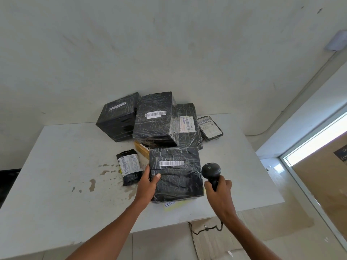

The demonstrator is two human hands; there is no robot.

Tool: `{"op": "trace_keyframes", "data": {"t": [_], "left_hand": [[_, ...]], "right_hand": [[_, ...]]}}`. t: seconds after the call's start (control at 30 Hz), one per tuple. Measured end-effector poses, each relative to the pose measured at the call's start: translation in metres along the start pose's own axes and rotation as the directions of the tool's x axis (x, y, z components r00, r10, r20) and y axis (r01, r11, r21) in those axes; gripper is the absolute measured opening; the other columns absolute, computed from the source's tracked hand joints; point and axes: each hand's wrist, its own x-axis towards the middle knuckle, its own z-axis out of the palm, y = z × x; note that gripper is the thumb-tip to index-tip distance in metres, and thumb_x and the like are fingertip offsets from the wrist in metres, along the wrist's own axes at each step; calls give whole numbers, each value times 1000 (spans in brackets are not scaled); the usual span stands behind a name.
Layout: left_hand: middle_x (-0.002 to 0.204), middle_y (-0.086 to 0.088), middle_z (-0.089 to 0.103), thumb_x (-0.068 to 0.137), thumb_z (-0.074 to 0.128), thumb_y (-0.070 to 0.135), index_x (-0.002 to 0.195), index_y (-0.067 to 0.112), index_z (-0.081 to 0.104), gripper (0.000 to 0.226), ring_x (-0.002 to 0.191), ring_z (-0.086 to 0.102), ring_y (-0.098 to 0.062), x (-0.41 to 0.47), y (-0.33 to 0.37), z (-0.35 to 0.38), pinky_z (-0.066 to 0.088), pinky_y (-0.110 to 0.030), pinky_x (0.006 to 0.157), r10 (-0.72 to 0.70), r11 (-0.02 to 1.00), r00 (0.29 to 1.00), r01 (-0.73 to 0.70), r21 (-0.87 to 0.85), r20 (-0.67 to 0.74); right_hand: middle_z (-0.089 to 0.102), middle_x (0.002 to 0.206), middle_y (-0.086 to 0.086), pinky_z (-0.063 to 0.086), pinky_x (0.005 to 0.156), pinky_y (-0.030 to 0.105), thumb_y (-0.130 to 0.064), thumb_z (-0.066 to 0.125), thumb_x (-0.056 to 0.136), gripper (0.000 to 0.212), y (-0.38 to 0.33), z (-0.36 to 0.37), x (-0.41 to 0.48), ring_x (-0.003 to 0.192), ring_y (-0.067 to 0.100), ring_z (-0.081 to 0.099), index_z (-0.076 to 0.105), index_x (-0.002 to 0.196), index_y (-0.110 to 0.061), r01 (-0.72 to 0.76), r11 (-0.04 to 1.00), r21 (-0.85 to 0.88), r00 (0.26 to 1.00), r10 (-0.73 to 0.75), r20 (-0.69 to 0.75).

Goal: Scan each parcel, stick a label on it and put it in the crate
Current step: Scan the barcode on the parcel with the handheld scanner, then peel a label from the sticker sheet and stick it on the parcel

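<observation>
Nearest the lens: two bare forearms, reaching up from the bottom edge. Left hand (148,182) on the near-left corner of the front parcel (176,171), thumb flat across its top, fingers curled round its left side. Right hand (218,188) closed round the grip of a black scanner (211,170), its rounded head raised just beside the parcel's right edge. Thin black cable (206,228) trailing below the wrist, past the surface's near edge.

Front parcel: square, black, wrapped in shiny film, lying flat on the white surface (56,184), with a white barcode strip (171,163) across its upper half. Peeking out from under its near edge, a yellow note (173,204) with blue handwriting, only partly readable.

Just beside the left hand, a small black pouch (129,167) with a white printed label. Behind, a huddle of more black wrapped parcels: a cube (118,119) at the left, a taller box (154,117) in the middle with a brown carton (141,148) showing under its near edge, a flatter package (187,124) against its right side, and a thin packet (210,127) farthest right. Brown stains (92,184) on the surface left of the hands. Flattened cardboard (206,241) on the floor below.
</observation>
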Motion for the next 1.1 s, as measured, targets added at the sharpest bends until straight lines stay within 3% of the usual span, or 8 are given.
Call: {"op": "trace_keyframes", "data": {"t": [0.1,0.2,0.27,0.4,0.73,0.9,1.0,1.1], "left_hand": [[161,0,29,98,57,36,158,24,20,71,146,31,-23,2,-6,-6,31,-47,119,-23,1000,1000,23,15,-8],[160,2,30,98,58,39,158,27,19,73,145,34,-23,2,-12,-11,32,-46,118,-51,999,998,51,13,-29],[159,2,32,97,59,40,157,28,20,73,143,36,-23,3,-15,-13,33,-47,117,-67,998,997,67,1,-50],[154,3,41,96,60,39,156,30,25,70,139,42,-21,8,-15,-12,37,-45,115,-84,996,993,84,-4,-77],[141,12,53,97,60,38,150,38,35,59,130,51,-14,12,-16,-11,44,-40,109,-69,998,996,69,-6,-64],[145,13,50,96,59,42,150,41,34,60,129,52,-9,5,-17,-19,46,-36,106,-57,998,997,56,-33,-45],[138,17,56,96,59,43,146,47,38,55,123,56,-5,-6,-18,-35,50,-29,99,-42,997,998,39,-64,-49],[133,20,61,96,59,44,143,49,42,50,121,58,-4,-15,-21,-60,51,-34,101,-23,997,996,17,-79,-81]], "right_hand": [[36,111,6,50,72,42,-31,56,95,19,36,-1,41,69,24,58,44,99,-16,-85,989,-121,996,82,-32],[34,114,8,56,78,51,-34,58,97,30,64,4,77,76,31,60,46,112,-11,-139,964,-229,985,157,66],[36,117,11,55,83,48,-34,61,97,38,78,12,95,85,36,62,47,121,-7,-102,939,-328,978,154,138],[39,118,12,53,77,43,-32,62,96,41,89,30,122,92,38,63,47,125,-8,5,895,-446,979,86,183],[42,125,18,55,76,47,-29,69,91,55,96,41,156,105,36,54,39,129,-5,20,812,-584,992,59,115],[48,127,19,53,86,47,-29,71,89,67,99,43,153,113,37,53,33,139,-3,2,826,-563,983,102,153],[45,133,24,48,95,50,-28,71,88,78,92,46,142,120,40,48,25,145,0,-91,831,-549,987,149,61],[38,138,23,40,103,47,-19,59,90,73,83,59,118,123,39,42,22,150,0,51,760,-648,997,-73,-7]]}}
